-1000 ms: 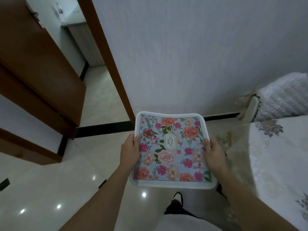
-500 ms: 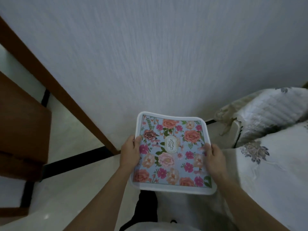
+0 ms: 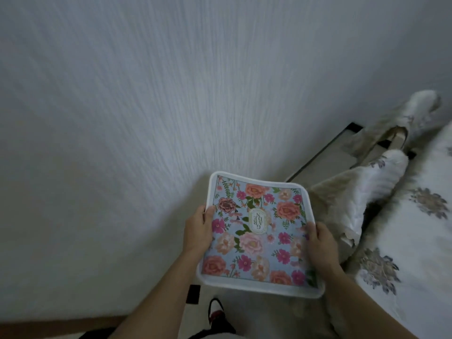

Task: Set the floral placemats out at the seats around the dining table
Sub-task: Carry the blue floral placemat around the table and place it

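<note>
Since half a second ago the view has swung to the right. The brown door has gone from the left, leaving only a brown wooden strip [image 3: 61, 322] low and left of the left grip [image 3: 198, 231]. The pale textured wall [image 3: 171, 94] now fills nearly everything beyond both grips. The hold itself is unchanged. The square white-bordered placemat with pink and orange flowers on blue [image 3: 256, 231] is in the air between the grips, face up and slightly bowed. The left grip curls its thumb over the mat's left edge, and the right grip [image 3: 320, 243] clasps the right edge the same way.

Just beyond the right grip, a white quilted chair cover [image 3: 362, 192] has come close to the mat's right edge. Right of it lies the worktop under a white cloth with grey embroidered flowers [image 3: 415, 241], whose near edge runs down past the right forearm. A strip of pale floor [image 3: 330, 162] shows between wall and chair.

The fingers of both grips are hidden under the mat. Whether the mat is one or a stack cannot be told, and its oval label is unreadable. A second covered chair [image 3: 420, 106] farther off is blurred. A dark shoe [image 3: 216, 311] shows below the left grip.
</note>
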A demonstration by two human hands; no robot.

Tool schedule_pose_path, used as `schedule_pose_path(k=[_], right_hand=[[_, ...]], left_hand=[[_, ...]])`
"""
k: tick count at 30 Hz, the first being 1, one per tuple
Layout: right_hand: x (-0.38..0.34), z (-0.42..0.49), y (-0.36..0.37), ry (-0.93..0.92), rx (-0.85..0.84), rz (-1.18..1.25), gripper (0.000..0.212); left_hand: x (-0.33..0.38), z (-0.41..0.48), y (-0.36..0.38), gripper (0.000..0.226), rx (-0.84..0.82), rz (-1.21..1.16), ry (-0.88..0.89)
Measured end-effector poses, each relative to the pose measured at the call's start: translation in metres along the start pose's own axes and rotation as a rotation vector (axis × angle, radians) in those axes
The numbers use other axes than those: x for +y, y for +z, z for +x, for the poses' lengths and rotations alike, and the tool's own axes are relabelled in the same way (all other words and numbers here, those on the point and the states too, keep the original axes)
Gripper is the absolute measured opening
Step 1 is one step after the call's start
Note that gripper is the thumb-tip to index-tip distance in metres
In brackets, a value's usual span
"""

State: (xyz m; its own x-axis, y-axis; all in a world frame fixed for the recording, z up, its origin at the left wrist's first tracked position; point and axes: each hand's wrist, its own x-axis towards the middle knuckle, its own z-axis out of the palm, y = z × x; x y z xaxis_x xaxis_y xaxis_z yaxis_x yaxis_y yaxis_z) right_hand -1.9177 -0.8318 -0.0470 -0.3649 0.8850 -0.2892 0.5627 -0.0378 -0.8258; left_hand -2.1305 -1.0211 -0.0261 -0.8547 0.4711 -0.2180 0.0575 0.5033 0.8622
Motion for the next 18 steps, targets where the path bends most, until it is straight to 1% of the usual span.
schedule_pose_path(k=[5,7,10,13,18], right_hand=[[-0.028,0.041,0.007,0.009,0.149,-0.027,0.031],[-0.034,0.05,0.002,0.021,0.217,-0.032,0.031],[-0.044,0.063,-0.012,0.03,0.327,-0.071,0.034],[-0.046,0.079,-0.03,0.032,0.385,-0.099,0.033],[-0.038,0.119,-0.052,0.072,0.466,-0.031,0.035]], left_hand=[[0.035,0.076,0.005,0.036,-0.169,-0.036,0.056],[0.051,0.098,0.016,0.034,-0.237,-0.056,0.057],[0.077,0.125,0.038,0.031,-0.309,-0.058,0.113],[0.099,0.149,0.065,0.031,-0.358,-0.036,0.169],[0.133,0.185,0.11,0.028,-0.452,-0.028,0.208]])
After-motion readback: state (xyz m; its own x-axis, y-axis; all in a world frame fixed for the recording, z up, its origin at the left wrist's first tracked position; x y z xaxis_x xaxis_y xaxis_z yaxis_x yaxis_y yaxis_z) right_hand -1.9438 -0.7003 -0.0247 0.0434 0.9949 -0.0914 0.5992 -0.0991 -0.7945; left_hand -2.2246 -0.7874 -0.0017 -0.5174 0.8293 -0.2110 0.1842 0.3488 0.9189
